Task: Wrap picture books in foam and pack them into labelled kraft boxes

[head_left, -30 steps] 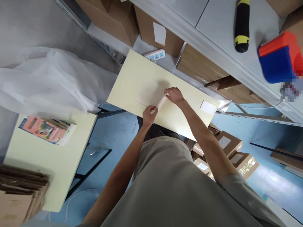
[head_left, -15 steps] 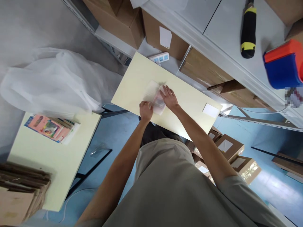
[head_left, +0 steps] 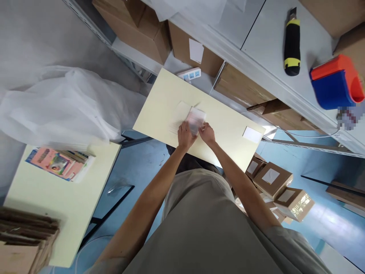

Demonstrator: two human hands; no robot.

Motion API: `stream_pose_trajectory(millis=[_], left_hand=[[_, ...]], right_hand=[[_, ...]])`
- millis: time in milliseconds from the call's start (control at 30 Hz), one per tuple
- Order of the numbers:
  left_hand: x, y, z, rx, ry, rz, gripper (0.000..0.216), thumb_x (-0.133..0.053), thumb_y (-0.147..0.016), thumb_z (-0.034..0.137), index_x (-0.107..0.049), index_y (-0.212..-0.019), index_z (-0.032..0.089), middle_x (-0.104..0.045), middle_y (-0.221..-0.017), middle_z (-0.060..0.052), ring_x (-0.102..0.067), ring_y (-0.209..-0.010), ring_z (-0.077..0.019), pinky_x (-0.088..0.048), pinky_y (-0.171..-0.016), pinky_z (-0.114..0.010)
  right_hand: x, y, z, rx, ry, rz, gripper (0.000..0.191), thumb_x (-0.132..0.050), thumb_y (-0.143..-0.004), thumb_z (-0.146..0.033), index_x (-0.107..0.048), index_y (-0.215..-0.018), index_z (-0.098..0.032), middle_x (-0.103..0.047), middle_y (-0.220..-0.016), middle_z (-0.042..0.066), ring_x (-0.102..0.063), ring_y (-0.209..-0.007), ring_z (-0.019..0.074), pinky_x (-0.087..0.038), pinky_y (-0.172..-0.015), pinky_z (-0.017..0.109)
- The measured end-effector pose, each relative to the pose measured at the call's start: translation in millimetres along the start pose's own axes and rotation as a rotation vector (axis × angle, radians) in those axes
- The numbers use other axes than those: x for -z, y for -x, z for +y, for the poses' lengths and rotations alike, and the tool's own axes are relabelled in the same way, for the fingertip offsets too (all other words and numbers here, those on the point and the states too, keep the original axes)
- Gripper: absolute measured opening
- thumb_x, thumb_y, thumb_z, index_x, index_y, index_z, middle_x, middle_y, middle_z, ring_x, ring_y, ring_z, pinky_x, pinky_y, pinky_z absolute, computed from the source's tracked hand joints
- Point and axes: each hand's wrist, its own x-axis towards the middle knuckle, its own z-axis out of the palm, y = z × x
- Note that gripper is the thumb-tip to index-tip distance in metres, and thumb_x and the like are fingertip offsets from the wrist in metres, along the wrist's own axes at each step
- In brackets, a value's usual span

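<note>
A small pinkish flat item wrapped in translucent white packing film (head_left: 196, 115) lies on the cream tabletop (head_left: 228, 125); what is inside shows only faintly. My left hand (head_left: 186, 136) grips the near left edge of this bundle with bent fingers. At its near right corner, my right hand (head_left: 207, 134) is closed with the fingers curled in on the film. Loose film (head_left: 179, 116) spreads over the table to the left of the bundle. A white paper slip (head_left: 252, 134) rests near the table's right end.
A utility knife (head_left: 292, 45) and a red-and-blue tape dispenser (head_left: 332, 87) sit on the grey shelf. A power strip (head_left: 189, 74) is behind the table. On the left table are booklets (head_left: 54, 163) and stacked cardboard (head_left: 25, 236). White sheeting (head_left: 68, 102) bulges above it. Cartons (head_left: 273, 179) stand on the floor.
My right hand has come down from the bundle's far side to its near right corner, its fingers now curled. My left hand has shifted right, onto the bundle's near edge.
</note>
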Motion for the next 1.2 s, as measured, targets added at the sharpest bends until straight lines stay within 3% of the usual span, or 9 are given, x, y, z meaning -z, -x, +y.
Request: stream_pose_trajectory(millis=[133, 233, 400, 600, 700, 800, 900, 1100, 1200], left_hand=[[15, -13, -21, -0.080, 0.023, -0.053, 0.092, -0.078, -0.095, 0.036, -0.038, -0.171, 0.004, -0.042, -0.176, -0.032, -0.021, -0.175, -0.0482, -0.023, -0.142, -0.065], [32, -36, -37, -0.156, 0.043, -0.114, 0.075, -0.061, -0.099, 0.023, -0.041, -0.170, 0.008, -0.039, -0.181, -0.026, -0.015, -0.179, -0.0399, -0.022, -0.144, -0.063], [54, -72, -48, -0.307, 0.102, -0.313, 0.066, -0.047, -0.098, 0.010, -0.056, -0.163, 0.017, -0.048, -0.178, -0.018, -0.029, -0.176, -0.0295, -0.030, -0.143, -0.052], [66, -75, -40, -0.272, 0.070, -0.346, 0.065, -0.050, -0.100, 0.009, -0.060, -0.162, 0.024, -0.054, -0.174, -0.013, -0.034, -0.174, -0.0284, -0.034, -0.142, -0.052], [73, -76, -36, -0.257, 0.068, -0.378, 0.065, -0.056, -0.099, 0.011, -0.062, -0.161, 0.028, -0.056, -0.172, -0.012, -0.035, -0.173, -0.0309, -0.036, -0.141, -0.054], [81, -81, -34, -0.268, 0.068, -0.429, 0.065, -0.060, -0.096, 0.009, -0.062, -0.158, 0.027, -0.053, -0.174, -0.012, -0.035, -0.172, -0.0329, -0.037, -0.139, -0.054], [91, -89, -38, -0.279, 0.093, -0.489, 0.062, -0.061, -0.092, 0.007, -0.066, -0.151, 0.024, -0.054, -0.173, -0.013, -0.042, -0.168, -0.0325, -0.041, -0.136, -0.050], [124, -103, -64, -0.198, 0.091, -0.481, 0.052, -0.059, -0.093, 0.007, -0.074, -0.141, 0.023, -0.071, -0.153, -0.015, -0.068, -0.142, -0.0324, -0.051, -0.127, -0.049], [138, -104, -75, -0.151, 0.076, -0.473, 0.043, -0.056, -0.099, 0.012, -0.077, -0.135, 0.021, -0.079, -0.138, -0.015, -0.077, -0.124, -0.0320, -0.058, -0.116, -0.049]], right_hand=[[-13, 3, -1, -0.143, -0.207, 0.004, 0.034, -0.063, -0.110, -0.032, -0.063, -0.141, -0.019, -0.085, -0.124, 0.014, -0.080, -0.125, 0.0301, -0.061, -0.108, 0.043], [-22, 2, -6, -0.235, -0.258, 0.053, 0.029, -0.064, -0.109, -0.030, -0.064, -0.135, -0.019, -0.085, -0.125, 0.016, -0.081, -0.124, 0.0308, -0.062, -0.104, 0.042], [-33, 5, -17, -0.313, -0.291, 0.084, 0.028, -0.062, -0.107, -0.029, -0.063, -0.134, -0.018, -0.083, -0.125, 0.016, -0.079, -0.121, 0.0307, -0.060, -0.103, 0.041], [-42, 12, -28, -0.447, -0.329, 0.174, 0.027, -0.066, -0.102, -0.029, -0.068, -0.127, -0.018, -0.081, -0.126, 0.017, -0.078, -0.121, 0.0311, -0.060, -0.101, 0.039], [-42, 13, -33, -0.522, -0.376, 0.202, 0.023, -0.067, -0.099, -0.028, -0.072, -0.120, -0.020, -0.084, -0.114, 0.014, -0.079, -0.110, 0.0302, -0.061, -0.093, 0.037], [-38, 14, -42, -0.557, -0.406, 0.213, 0.013, -0.068, -0.096, -0.029, -0.075, -0.105, -0.023, -0.084, -0.101, 0.009, -0.079, -0.098, 0.0280, -0.059, -0.084, 0.034], [-35, 20, -56, -0.576, -0.416, 0.251, 0.011, -0.068, -0.097, -0.031, -0.075, -0.096, -0.023, -0.084, -0.104, 0.010, -0.079, -0.099, 0.0275, -0.058, -0.086, 0.034], [-40, 29, -103, -0.521, -0.376, 0.359, 0.016, -0.065, -0.102, -0.030, -0.073, -0.113, -0.022, -0.081, -0.122, 0.012, -0.078, -0.111, 0.0271, -0.059, -0.097, 0.036], [-47, 28, -130, -0.455, -0.351, 0.349, 0.022, -0.064, -0.106, -0.031, -0.070, -0.126, -0.022, -0.079, -0.128, 0.013, -0.078, -0.113, 0.0266, -0.059, -0.097, 0.036]])
